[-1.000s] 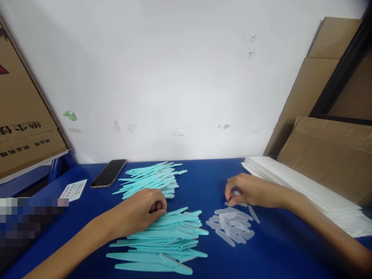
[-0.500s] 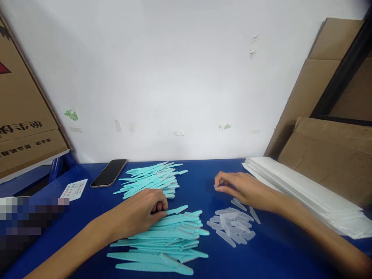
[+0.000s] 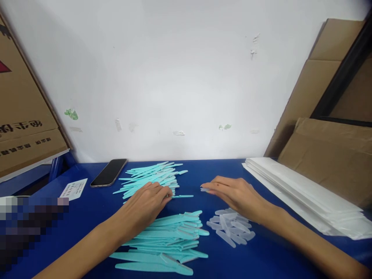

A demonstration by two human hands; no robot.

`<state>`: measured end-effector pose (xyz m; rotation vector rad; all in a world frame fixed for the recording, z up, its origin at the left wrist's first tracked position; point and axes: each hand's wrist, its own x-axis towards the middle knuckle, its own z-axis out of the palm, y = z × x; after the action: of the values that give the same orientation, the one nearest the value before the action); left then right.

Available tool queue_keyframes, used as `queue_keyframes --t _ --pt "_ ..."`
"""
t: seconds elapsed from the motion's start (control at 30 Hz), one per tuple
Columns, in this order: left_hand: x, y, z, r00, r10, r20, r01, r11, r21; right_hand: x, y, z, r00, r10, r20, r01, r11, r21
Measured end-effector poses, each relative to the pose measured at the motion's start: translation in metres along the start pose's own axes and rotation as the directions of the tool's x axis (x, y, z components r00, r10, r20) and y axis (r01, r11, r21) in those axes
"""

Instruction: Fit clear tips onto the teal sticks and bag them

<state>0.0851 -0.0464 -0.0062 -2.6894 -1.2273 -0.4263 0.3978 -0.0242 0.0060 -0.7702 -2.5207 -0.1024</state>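
Note:
My left hand (image 3: 147, 203) pinches the handle end of one teal plastic knife (image 3: 181, 196), whose blade points right just above the blue table (image 3: 203, 174). My right hand (image 3: 231, 192) pinches a small clear plastic sleeve (image 3: 204, 190) a short way right of the blade tip. The sleeve and the blade tip are apart. A near pile of teal knives (image 3: 171, 240) lies below my left hand. A far pile of teal knives (image 3: 151, 178) lies behind it. Several loose clear sleeves (image 3: 232, 226) lie under my right wrist.
A black phone (image 3: 108, 173) and a white card (image 3: 74, 189) lie at the back left. A stack of white bags (image 3: 305, 193) runs along the right, with brown cardboard (image 3: 328, 151) behind. A cardboard box (image 3: 23, 116) leans at the left. A blurred patch (image 3: 29, 221) covers the lower left.
My left hand lifted one teal knife off the near pile and moved it back and right. My right hand took a clear sleeve from the loose heap and carried it left toward the blade.

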Motion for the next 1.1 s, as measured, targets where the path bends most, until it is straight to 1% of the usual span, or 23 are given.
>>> queue_keyframes --t 0.07,0.13,0.27,0.43,0.6,0.7,0.8,0.9,1.1 --pt "0.002 0.003 -0.002 0.998 0.014 -0.056 -0.013 1.000 0.014 0.000 -0.004 0.003 0.999 0.024 -0.040 -0.023 0.999 0.034" --pt "0.002 0.005 -0.003 0.996 0.020 -0.092 -0.021 1.000 -0.006 0.001 -0.008 0.006 0.995 0.059 -0.080 -0.051 0.994 0.093" --pt "0.001 0.008 -0.003 0.996 0.013 -0.091 -0.022 0.995 -0.099 0.001 -0.015 0.010 0.990 0.096 -0.105 -0.080 0.986 0.144" --pt "0.002 0.013 0.000 0.993 0.015 -0.115 -0.030 0.992 -0.126 0.001 -0.017 0.012 0.995 0.040 -0.095 -0.030 0.993 0.111" --pt "0.001 0.019 -0.001 0.987 0.039 -0.153 -0.061 0.988 -0.145 0.001 -0.018 0.010 0.996 0.015 -0.088 -0.006 0.995 0.102" --pt "0.001 0.013 -0.001 0.985 0.048 -0.166 -0.069 0.990 -0.119 0.001 -0.015 0.007 0.993 0.032 -0.111 -0.021 0.995 0.101" --pt "0.001 0.004 -0.001 0.979 0.033 -0.202 -0.054 0.994 -0.098 0.001 -0.013 0.004 0.989 0.053 -0.140 -0.040 0.995 0.094" --pt "0.002 0.001 -0.001 0.973 0.016 -0.231 -0.040 0.994 -0.100 0.001 -0.013 0.003 0.989 0.054 -0.138 -0.043 0.995 0.086" --pt "0.002 0.019 -0.002 0.971 0.045 -0.235 -0.086 0.982 -0.169 0.000 -0.019 0.008 0.994 0.008 -0.113 0.003 0.996 0.093"
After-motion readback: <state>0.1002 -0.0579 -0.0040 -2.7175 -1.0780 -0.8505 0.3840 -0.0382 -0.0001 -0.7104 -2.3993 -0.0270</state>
